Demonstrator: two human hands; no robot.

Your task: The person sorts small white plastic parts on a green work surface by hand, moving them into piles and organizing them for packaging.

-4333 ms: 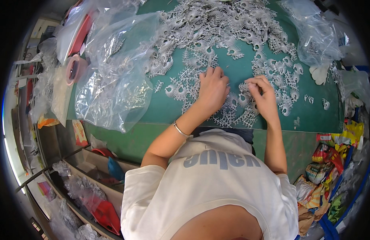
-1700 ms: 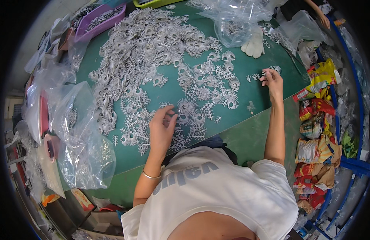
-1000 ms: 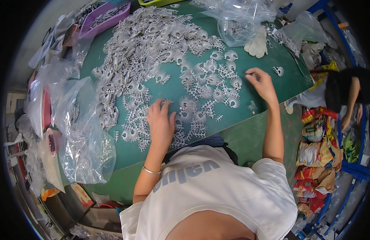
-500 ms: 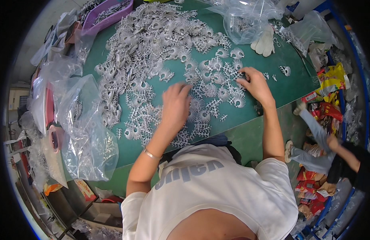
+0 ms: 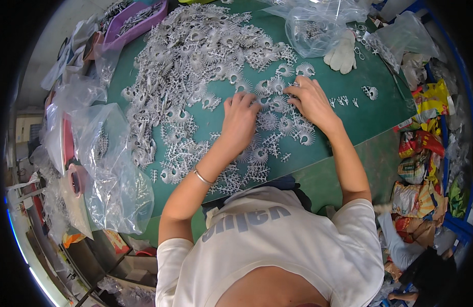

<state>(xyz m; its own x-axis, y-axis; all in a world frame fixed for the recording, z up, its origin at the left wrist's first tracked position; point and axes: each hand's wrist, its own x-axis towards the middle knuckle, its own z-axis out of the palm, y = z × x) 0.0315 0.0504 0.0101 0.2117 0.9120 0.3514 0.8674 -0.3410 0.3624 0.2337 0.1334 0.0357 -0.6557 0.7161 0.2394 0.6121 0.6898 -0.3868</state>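
My left hand [image 5: 240, 118] and right hand [image 5: 314, 104], fingers bent, over grey spiky pieces [image 5: 269, 121] on green table [image 5: 367, 116]; any grip, I can't tell

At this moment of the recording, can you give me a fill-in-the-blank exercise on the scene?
The left hand and right hand are at spiky grey pieces on a ____ tabletop.
A bracelet circles the person's ____ wrist.
The white glove lies nearer the ____ hand.
The basket at upper left is ____.
Missing words: green; left; right; purple.
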